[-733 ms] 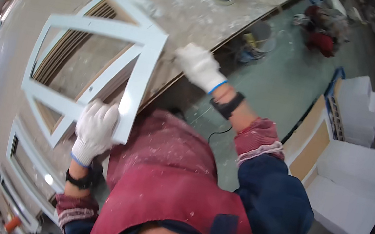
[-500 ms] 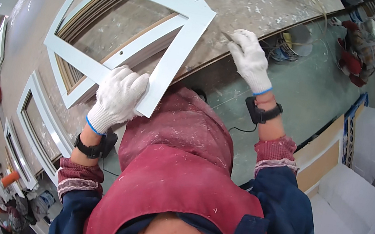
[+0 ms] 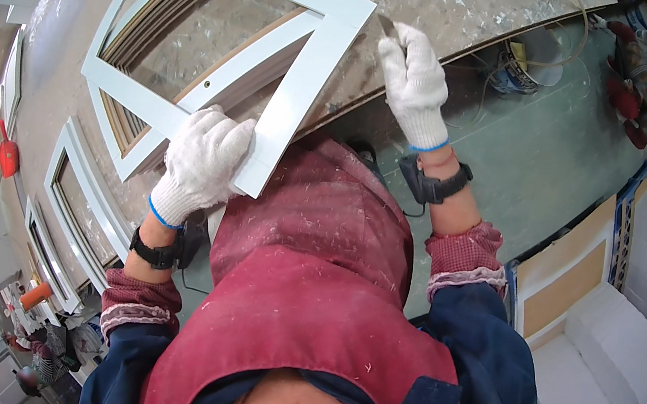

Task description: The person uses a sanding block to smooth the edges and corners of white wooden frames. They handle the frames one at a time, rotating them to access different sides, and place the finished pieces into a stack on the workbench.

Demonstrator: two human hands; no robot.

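Note:
A white arched frame lies tilted across a stack of similar frames with brown inner edges. My left hand, in a white knit glove, is closed round its near rail beside the near corner. My right hand, gloved the same way, pinches a small thin metal blade. The blade's tip points up and left, close to the frame's far right corner, and I cannot tell whether it touches. Fingers hide the rest of the blade.
The worktable is stained with white and ends in a slanting edge at my right. More white frames lie to the left, near a red brush-like tool. A bucket, a crouching person and white foam boxes are at right.
My right hand has moved left with the blade, nearer the frame's far right corner. My left hand keeps its hold on the rail. The view has shifted slightly.

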